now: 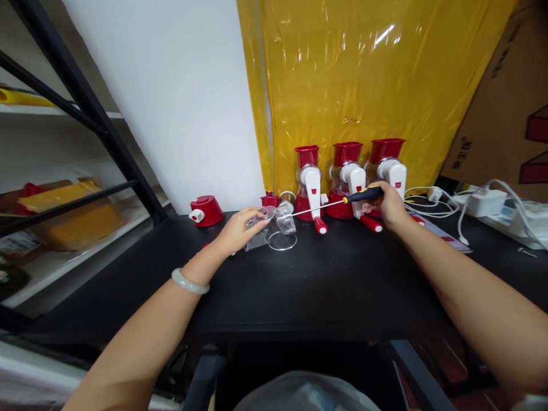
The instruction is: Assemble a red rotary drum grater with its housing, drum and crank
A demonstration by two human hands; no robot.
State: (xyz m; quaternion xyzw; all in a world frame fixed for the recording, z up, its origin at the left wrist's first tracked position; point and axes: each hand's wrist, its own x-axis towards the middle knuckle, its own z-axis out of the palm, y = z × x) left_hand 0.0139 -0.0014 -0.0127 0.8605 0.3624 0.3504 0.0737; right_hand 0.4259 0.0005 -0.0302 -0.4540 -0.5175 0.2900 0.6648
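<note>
My left hand (240,229) grips a clear plastic housing (276,227) that rests on the black table (334,279). A pale bangle sits on that wrist. My right hand (387,204) is closed on a screwdriver (338,202) with a black and yellow handle. Its long metal shaft points left, with the tip at the clear housing. Behind the hands stand three red and white hand-crank grinders (349,177) in a row against a yellow plastic sheet.
A red base piece (206,210) and small red and metal parts (278,200) lie at the table's back. White cables and a power strip (483,202) lie at right, by a cardboard box (505,103). A black metal shelf rack (85,171) stands left.
</note>
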